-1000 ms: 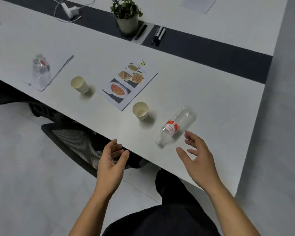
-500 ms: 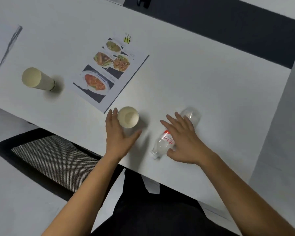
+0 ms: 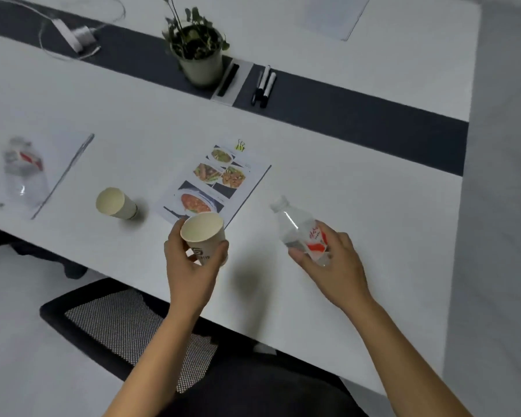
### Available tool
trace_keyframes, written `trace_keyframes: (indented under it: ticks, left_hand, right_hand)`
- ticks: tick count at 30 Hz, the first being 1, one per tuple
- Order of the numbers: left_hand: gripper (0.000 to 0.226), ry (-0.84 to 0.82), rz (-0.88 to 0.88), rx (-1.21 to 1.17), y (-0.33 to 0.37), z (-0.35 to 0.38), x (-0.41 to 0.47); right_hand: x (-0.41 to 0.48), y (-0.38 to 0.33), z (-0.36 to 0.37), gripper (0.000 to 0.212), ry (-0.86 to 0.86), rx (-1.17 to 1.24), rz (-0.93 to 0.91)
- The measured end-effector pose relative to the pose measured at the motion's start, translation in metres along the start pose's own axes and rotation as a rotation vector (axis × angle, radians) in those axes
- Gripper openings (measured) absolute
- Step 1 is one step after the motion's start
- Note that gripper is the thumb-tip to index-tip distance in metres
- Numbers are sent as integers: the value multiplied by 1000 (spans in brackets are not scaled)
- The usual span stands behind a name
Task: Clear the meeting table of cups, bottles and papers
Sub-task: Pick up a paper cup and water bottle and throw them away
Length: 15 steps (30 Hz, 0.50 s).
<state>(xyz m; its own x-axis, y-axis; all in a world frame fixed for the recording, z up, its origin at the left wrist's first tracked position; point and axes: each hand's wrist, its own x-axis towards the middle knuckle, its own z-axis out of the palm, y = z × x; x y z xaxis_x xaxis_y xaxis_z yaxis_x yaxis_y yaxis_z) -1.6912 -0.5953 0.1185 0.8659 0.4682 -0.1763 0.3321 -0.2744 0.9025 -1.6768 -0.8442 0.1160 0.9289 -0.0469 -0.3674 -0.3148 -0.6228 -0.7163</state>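
My left hand (image 3: 190,266) grips a paper cup (image 3: 203,233) and holds it above the white table (image 3: 358,236). A clear plastic bottle (image 3: 301,230) with a red label sits in my right hand (image 3: 334,266), lifted off the table with its cap pointing up and away. A second paper cup (image 3: 115,203) stands further left on the table. Between the cups lies a sheet with food photos (image 3: 214,185). At the far left another clear bottle (image 3: 24,173) stands on a white paper (image 3: 63,164).
A potted plant (image 3: 197,52), a black eraser on a pad (image 3: 230,81) and markers (image 3: 264,85) sit on the dark centre strip. A charger with cable (image 3: 73,37) lies at back left, a paper (image 3: 334,13) at back right. A mesh chair (image 3: 118,323) stands under the near edge.
Both hands closed on their objects and lifted them: the left took the cup, the right picked the lying bottle up off the table. The view pulled back.
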Motion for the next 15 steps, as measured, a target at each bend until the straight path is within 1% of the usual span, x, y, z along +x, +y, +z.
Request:
trace_keyframes:
  ticks: [3, 7, 11, 15]
  left_hand:
    - [85, 34, 103, -93, 35, -31, -9]
    - [85, 5, 196, -233, 66, -66, -27]
    - [81, -135, 211, -363, 61, -74, -53]
    - [79, -338, 208, -318, 40, -56, -74]
  right_hand:
    - [-29, -37, -14, 69, 173, 179, -70]
    - [-67, -64, -19, 72, 325, 329, -109]
    - [-114, -54, -8, 64, 423, 412, -69]
    - [-172, -15, 0, 57, 589, 493, 48]
